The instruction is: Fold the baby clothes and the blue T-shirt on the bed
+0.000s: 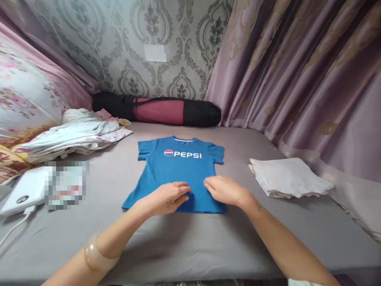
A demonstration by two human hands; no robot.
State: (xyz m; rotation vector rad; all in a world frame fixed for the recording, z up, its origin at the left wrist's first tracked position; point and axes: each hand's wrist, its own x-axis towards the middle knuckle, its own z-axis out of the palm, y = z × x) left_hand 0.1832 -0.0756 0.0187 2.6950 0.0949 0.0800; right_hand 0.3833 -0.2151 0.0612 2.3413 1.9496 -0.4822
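Observation:
A blue T-shirt (178, 174) with a white PEPSI print and round logo lies spread flat, its collar away from me and its hem towards me. Over its lower middle hovers or rests my left hand (170, 196), fingers loosely stretched and thumb apart, holding nothing I can see. My right hand (224, 190) is at the shirt's lower right side, palm down with slightly bent fingers and no cloth visibly gripped. Whether either hand touches the fabric is hard to tell. A pale translucent bangle (97, 254) circles my left wrist.
The shirt lies on a grey bed sheet (190, 242). Folded white cloths (290, 176) are stacked at right. At left are crumpled light clothes (80, 133), a white power bank (28, 188) with a cable, and a blurred packet (68, 186). A black-and-maroon long bag (159, 111) lies along the wall.

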